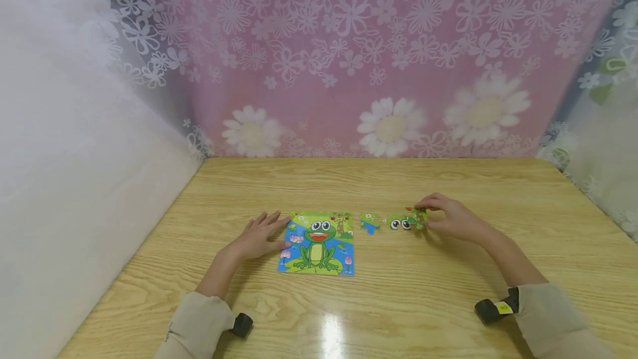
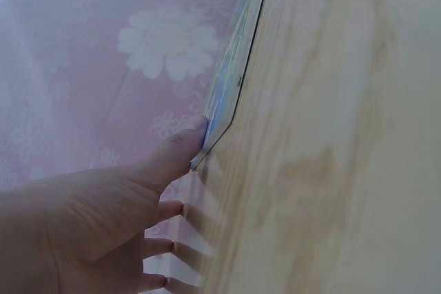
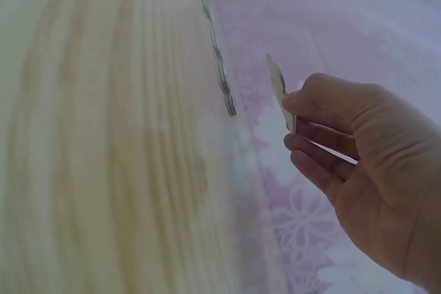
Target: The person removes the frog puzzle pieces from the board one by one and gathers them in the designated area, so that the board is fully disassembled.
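Note:
A square frog picture puzzle [image 1: 316,245] lies flat, with a frog on a lily pad against blue water. My left hand [image 1: 259,235] rests at its left side, fingers spread on the table; in the left wrist view the thumb [image 2: 185,144] touches the board's edge. To the right lie a green-and-blue puzzle piece [image 1: 370,222] and a piece with the frog's eyes [image 1: 399,223]. Between thumb and fingers my right hand [image 1: 456,219] pinches a puzzle piece with a tree [image 1: 420,216]. In the right wrist view, this pinched piece [image 3: 278,91] is raised off the table.
The wood-grain table [image 1: 399,303] extends around the puzzle. Behind it hangs a pink flowered curtain [image 1: 319,71], with a white sheet [image 1: 89,126] along the left. Black wrist devices sit at both cuffs.

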`<state>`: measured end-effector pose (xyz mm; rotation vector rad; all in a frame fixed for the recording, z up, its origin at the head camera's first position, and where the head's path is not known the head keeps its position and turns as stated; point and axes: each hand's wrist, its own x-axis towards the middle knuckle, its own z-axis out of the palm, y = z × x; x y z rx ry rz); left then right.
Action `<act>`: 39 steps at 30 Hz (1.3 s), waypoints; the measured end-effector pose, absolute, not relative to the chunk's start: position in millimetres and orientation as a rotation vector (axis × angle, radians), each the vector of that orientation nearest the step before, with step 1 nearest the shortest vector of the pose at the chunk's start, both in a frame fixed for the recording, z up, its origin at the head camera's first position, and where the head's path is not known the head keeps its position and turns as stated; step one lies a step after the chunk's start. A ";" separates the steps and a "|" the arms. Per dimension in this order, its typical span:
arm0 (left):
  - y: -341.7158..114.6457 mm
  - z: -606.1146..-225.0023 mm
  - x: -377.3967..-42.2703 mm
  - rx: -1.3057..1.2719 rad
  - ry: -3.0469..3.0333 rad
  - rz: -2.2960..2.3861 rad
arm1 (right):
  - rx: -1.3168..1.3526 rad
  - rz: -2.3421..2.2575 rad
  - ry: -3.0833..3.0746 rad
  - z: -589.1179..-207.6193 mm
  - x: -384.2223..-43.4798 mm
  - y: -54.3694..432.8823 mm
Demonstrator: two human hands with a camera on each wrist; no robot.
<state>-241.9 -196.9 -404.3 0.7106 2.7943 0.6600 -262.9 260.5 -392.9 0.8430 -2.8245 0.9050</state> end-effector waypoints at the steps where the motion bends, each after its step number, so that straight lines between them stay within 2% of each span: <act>1: -196.8 -404.3 -242.1 0.713 2.792 0.662 | 0.838 0.908 -2.820 -393.7 -262.1 264.1; 12: -198.1 -407.6 -243.9 0.697 2.799 0.639 | 0.839 0.905 -2.808 -405.7 -259.9 285.8; 39: -197.7 -407.5 -245.2 0.711 2.803 0.632 | 0.886 1.012 -2.786 -421.0 -264.2 292.6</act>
